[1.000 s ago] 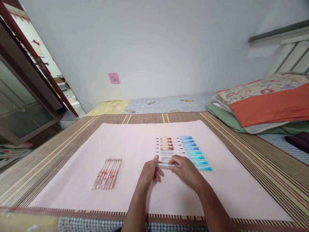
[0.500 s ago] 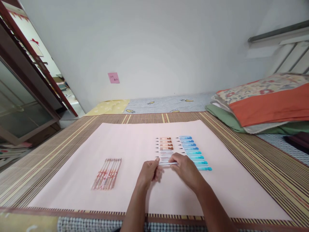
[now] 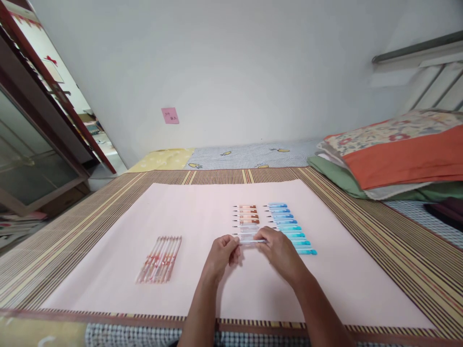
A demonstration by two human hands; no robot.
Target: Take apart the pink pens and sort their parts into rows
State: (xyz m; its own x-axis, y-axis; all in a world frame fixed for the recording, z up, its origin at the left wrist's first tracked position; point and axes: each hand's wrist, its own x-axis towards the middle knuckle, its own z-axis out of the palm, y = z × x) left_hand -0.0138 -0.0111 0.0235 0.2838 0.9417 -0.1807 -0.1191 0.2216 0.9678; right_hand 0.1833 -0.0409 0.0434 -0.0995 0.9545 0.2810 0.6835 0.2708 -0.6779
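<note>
A pale, thin pen (image 3: 248,242) lies crosswise between my hands, its left end pinched by my left hand (image 3: 224,250) and its right end by my right hand (image 3: 275,244). Just above it is a column of pens, brown ones (image 3: 248,212) at the top and pale grey ones (image 3: 249,229) below. Beside that column, blue pens (image 3: 282,212) and turquoise pens (image 3: 298,235) form another, partly behind my right hand. Several pens with red and white patterns (image 3: 160,260) stand apart at the left, side by side. All rest on a pink sheet (image 3: 195,212).
The sheet lies on a striped mat (image 3: 108,212). Folded bedding with an orange border (image 3: 405,159) is at the right. A wall with a pink note (image 3: 170,115) rises behind, and a doorway (image 3: 72,91) is at the far left.
Both hands and the pale pen have shifted very slightly upward, closer to the grey pens. The other pens keep their places.
</note>
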